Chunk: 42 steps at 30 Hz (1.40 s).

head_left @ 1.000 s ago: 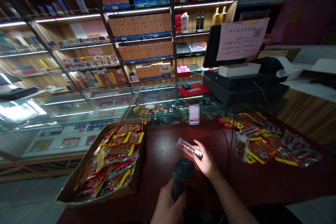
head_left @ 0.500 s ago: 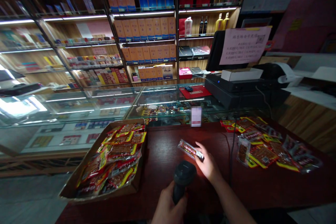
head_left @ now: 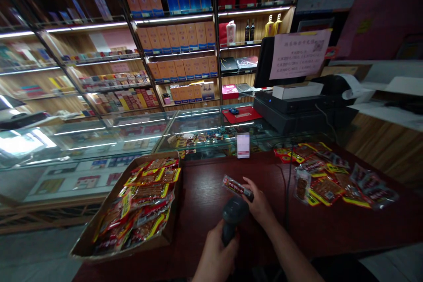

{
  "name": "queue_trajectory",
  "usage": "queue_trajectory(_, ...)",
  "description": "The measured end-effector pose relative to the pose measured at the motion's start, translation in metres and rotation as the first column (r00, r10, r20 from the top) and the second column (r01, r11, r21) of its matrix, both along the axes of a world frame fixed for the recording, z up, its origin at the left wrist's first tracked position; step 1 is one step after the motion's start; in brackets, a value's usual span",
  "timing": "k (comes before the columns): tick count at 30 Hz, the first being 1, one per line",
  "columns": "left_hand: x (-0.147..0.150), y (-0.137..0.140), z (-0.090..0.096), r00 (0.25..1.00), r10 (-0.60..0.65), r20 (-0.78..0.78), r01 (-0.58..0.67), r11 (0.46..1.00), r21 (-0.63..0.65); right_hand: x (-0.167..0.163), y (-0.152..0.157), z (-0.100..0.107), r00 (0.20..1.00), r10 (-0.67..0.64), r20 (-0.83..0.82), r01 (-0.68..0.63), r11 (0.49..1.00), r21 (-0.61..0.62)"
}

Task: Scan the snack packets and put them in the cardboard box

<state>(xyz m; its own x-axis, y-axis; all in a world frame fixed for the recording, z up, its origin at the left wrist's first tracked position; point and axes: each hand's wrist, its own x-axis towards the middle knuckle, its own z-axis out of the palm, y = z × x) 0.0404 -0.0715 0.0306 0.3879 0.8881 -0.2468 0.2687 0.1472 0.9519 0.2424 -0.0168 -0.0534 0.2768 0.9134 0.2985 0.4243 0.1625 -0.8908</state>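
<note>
My left hand [head_left: 218,249] is closed around the handle of a dark barcode scanner [head_left: 235,211], whose head points forward above the counter. Just beyond and to the right, my right hand [head_left: 257,200] grips one end of a snack packet [head_left: 234,185], a slim clear-and-red wrapper with pale lettering. The packet hangs tilted in front of the scanner head, close to it; whether they touch I cannot tell. On the left, a cardboard box [head_left: 175,224] holds many red and yellow snack packets [head_left: 145,191]. More loose packets [head_left: 327,189] lie scattered to the right.
The dark red counter [head_left: 201,211] runs beneath everything. A cable [head_left: 288,194] crosses it right of my hand. Behind stand a glass display case [head_left: 142,134], a monitor [head_left: 264,64] with a paper notice [head_left: 299,55], a receipt printer [head_left: 333,86] and a red mouse pad [head_left: 244,115].
The scanner has come a little nearer to the packet. My right hand has turned the packet slightly, so its lettering shows more clearly. The whole view has shifted slightly.
</note>
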Motion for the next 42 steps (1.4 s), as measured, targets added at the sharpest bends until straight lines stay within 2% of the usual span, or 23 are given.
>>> queue_trajectory(4,-0.001,0.002,-0.003,1.000,0.000,0.017,0.000,1.000,-0.002,-0.001,-0.001,0.007,1.000,-0.008,0.001,0.008,0.999,-0.051)
queue_trajectory(7,-0.009,0.002,-0.014,0.998,0.018,0.065,-0.016,0.999,-0.035,0.001,-0.004,0.008,0.997,-0.052,-0.056,0.048,0.996,-0.078)
queue_trajectory(11,-0.028,0.004,-0.038,0.974,0.137,0.179,-0.116,0.986,-0.120,0.004,0.000,0.012,0.956,-0.173,-0.237,0.139,0.979,-0.150)
queue_trajectory(13,-0.036,0.007,-0.051,0.944,0.210,0.255,-0.169,0.970,-0.173,-0.006,0.011,0.024,0.924,-0.147,-0.353,0.103,0.985,-0.141)
queue_trajectory(17,-0.044,0.016,-0.067,0.875,0.298,0.382,-0.214,0.945,-0.246,-0.061,0.054,0.074,0.871,0.084,-0.484,-0.116,0.993,-0.037)
queue_trajectory(21,-0.046,0.017,-0.068,0.844,0.301,0.445,-0.200,0.944,-0.261,-0.147,0.118,0.124,0.858,0.272,-0.435,-0.306,0.952,-0.009)
queue_trajectory(24,-0.048,0.013,-0.066,0.827,0.330,0.455,-0.225,0.936,-0.270,-0.204,0.156,0.143,0.854,0.361,-0.373,-0.413,0.909,-0.065)
queue_trajectory(27,-0.050,0.011,-0.065,0.821,0.368,0.436,-0.270,0.924,-0.271,-0.223,0.167,0.140,0.851,0.406,-0.333,-0.452,0.889,-0.073)
queue_trajectory(28,-0.050,0.011,-0.065,0.823,0.373,0.429,-0.276,0.922,-0.272,-0.218,0.165,0.135,0.863,0.411,-0.294,-0.445,0.894,-0.056)
queue_trajectory(30,-0.049,0.011,-0.063,0.830,0.363,0.423,-0.264,0.925,-0.274,-0.186,0.154,0.118,0.921,0.357,-0.159,-0.364,0.931,-0.017)
queue_trajectory(32,-0.048,0.011,-0.061,0.837,0.335,0.434,-0.236,0.935,-0.267,-0.131,0.135,0.096,0.985,0.171,0.025,-0.171,0.985,-0.013)
queue_trajectory(33,-0.048,0.011,-0.060,0.837,0.326,0.439,-0.226,0.937,-0.265,-0.099,0.124,0.084,0.992,0.045,0.120,-0.040,0.998,-0.043)
queue_trajectory(34,-0.047,0.012,-0.059,0.837,0.324,0.440,-0.223,0.938,-0.265,-0.064,0.112,0.073,0.973,-0.080,0.217,0.102,0.990,-0.092)
queue_trajectory(35,-0.046,0.012,-0.059,0.837,0.322,0.441,-0.222,0.938,-0.264,-0.029,0.099,0.062,0.926,-0.203,0.317,0.263,0.952,-0.158)
queue_trajectory(36,-0.046,0.012,-0.059,0.838,0.322,0.440,-0.222,0.939,-0.264,0.004,0.087,0.053,0.860,-0.304,0.411,0.421,0.877,-0.232)
queue_trajectory(38,-0.045,0.013,-0.060,0.841,0.319,0.437,-0.222,0.940,-0.259,0.063,0.062,0.037,0.702,-0.428,0.569,0.660,0.690,-0.295)
queue_trajectory(40,-0.044,0.013,-0.062,0.845,0.313,0.434,-0.222,0.943,-0.248,0.107,0.039,0.026,0.577,-0.469,0.669,0.778,0.565,-0.274)
queue_trajectory(42,-0.044,0.013,-0.063,0.848,0.318,0.423,-0.234,0.942,-0.239,0.135,0.019,0.019,0.508,-0.466,0.724,0.826,0.501,-0.257)
